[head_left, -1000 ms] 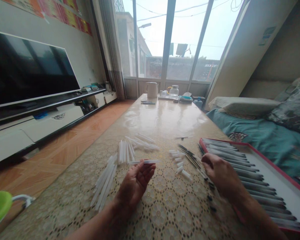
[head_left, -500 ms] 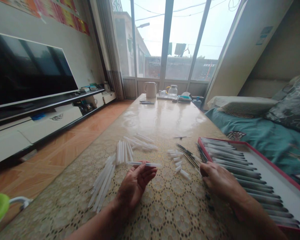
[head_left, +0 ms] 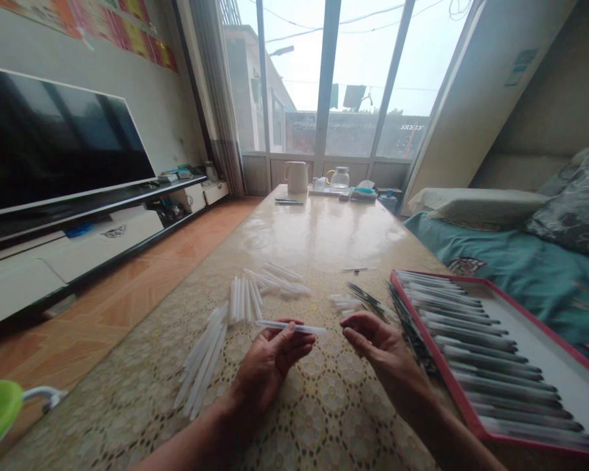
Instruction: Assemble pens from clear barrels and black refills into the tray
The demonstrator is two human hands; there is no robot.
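Tube of translucent white plastic (head_left: 292, 326), gripped level in left hand (head_left: 269, 363) above the near edge of the lace-patterned tabletop (head_left: 324, 412).

Left thumb and fingertips (head_left: 302, 341) grasp the tube near its middle, palm up. Its right end juts clear of the fingers toward the right hand (head_left: 380, 350), presumably for access to that end. Right hand: fingers drawn together just beside that end, not touching it; whether they pinch anything cannot be told. Beyond, toward the left edge: loose white tubes (head_left: 203, 360) in rough rows, likely sorted to lie within reach. Mid-table: short white caps (head_left: 344, 302), thin black rods (head_left: 368, 296). Right edge: red-rimmed white tray (head_left: 540, 337) of grey pens (head_left: 471, 341) laid side by side. Far edge: white jug (head_left: 297, 175), glass teapot (head_left: 341, 178).
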